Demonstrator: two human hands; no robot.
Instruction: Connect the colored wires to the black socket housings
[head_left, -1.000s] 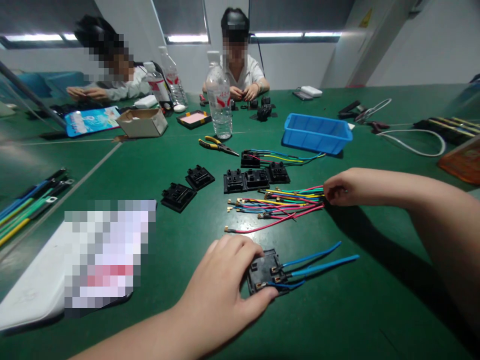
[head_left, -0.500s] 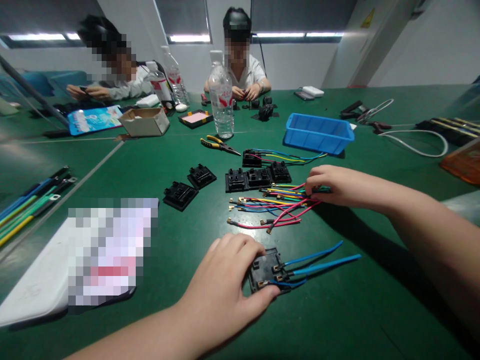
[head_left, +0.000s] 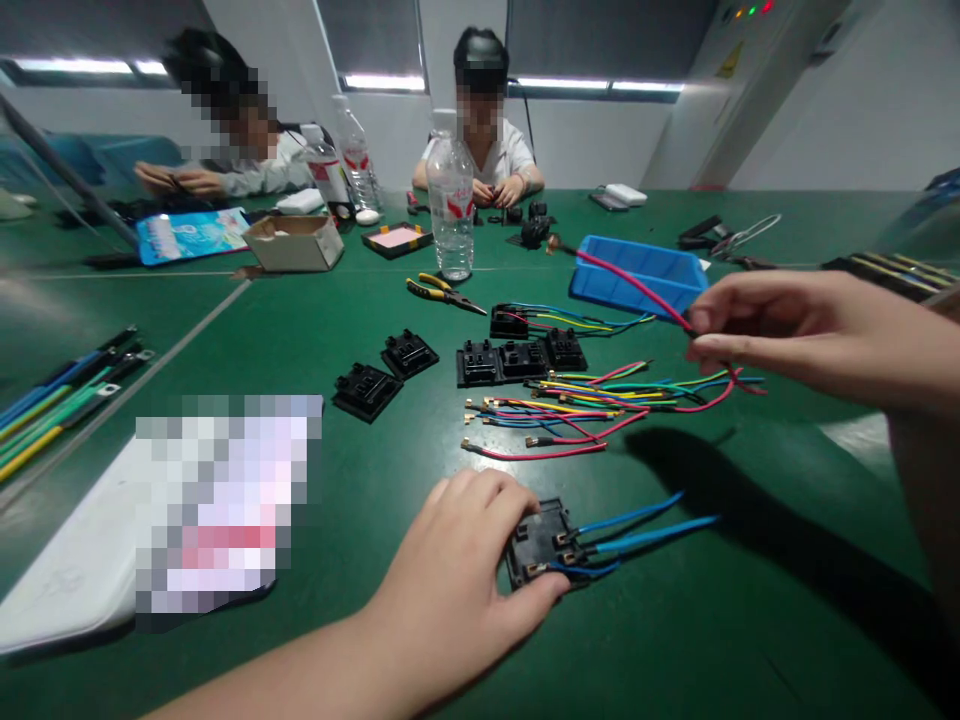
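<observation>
My left hand [head_left: 469, 545] grips a black plastic terminal base [head_left: 541, 530] by its sides against the table. Three blue wires [head_left: 652, 537] run out of the base to the right. Raised at the right, my right hand [head_left: 780, 330] pinches a red wire [head_left: 630, 283] between thumb and fingers; a brass terminal shows at its far left end. Below that hand lies a loose bundle of red, yellow, blue and green wires [head_left: 570, 410] with brass ends. Behind the bundle stand several more black bases [head_left: 501, 362], one of them [head_left: 510, 320] with wires attached.
Yellow-handled pliers [head_left: 446, 294], a water bottle [head_left: 452, 215] and a blue bin [head_left: 637, 275] stand farther back. A white packet [head_left: 97, 530] lies at left, near two more bases [head_left: 367, 390]. Two people work across the green table [head_left: 360, 300].
My right hand has risen from the wire bundle and moved right, lifting a red wire out of it. My left hand keeps its hold on the base. The view has shifted slightly.
</observation>
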